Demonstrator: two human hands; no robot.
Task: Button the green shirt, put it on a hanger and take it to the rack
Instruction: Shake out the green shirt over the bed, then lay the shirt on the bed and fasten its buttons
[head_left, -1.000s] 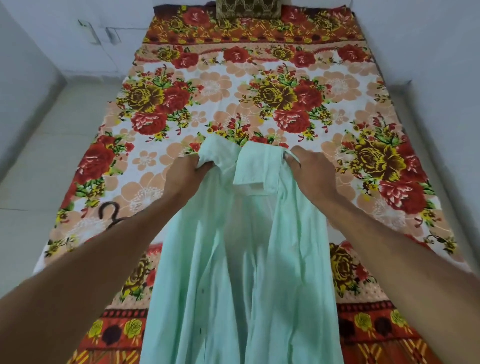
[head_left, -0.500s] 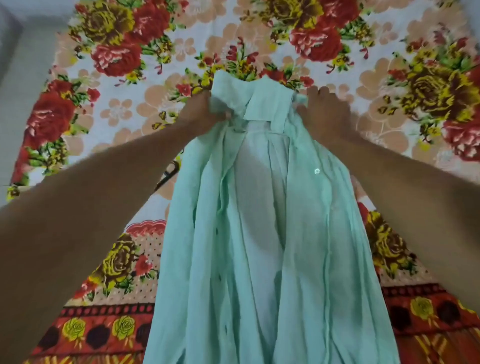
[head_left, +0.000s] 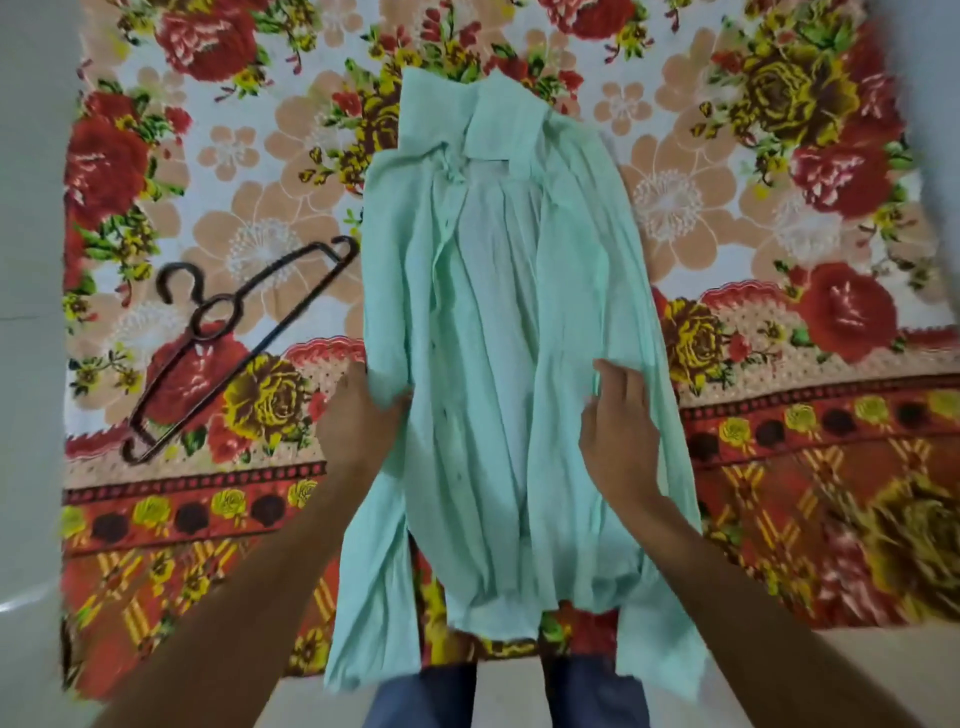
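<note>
A: The fingers (head_left: 387, 402) of the left hand (head_left: 358, 421) are closed on a fold of the shirt (head_left: 498, 332) at its left edge, pinching the cloth.

B: And the right hand (head_left: 618, 431)?

A: It lies on the shirt's right front panel, fingers together and pointing up the cloth. Whether they pinch anything cannot be told; the hand looks to rest flat.

B: Where is the shirt itself?

A: It lies front up on the flowered bedspread (head_left: 779, 208), collar (head_left: 498, 124) at the far end, hem hanging over the near edge of the bed above the person's jeans (head_left: 447, 696). The front is unbuttoned, the two panels spread apart so the pale inside of the back shows between them.

B: The hanger (head_left: 234, 338)?

A: It is dark and lies flat on the bedspread to the left of the shirt, one end just beside the shirt's left edge. Neither hand touches it.
</note>
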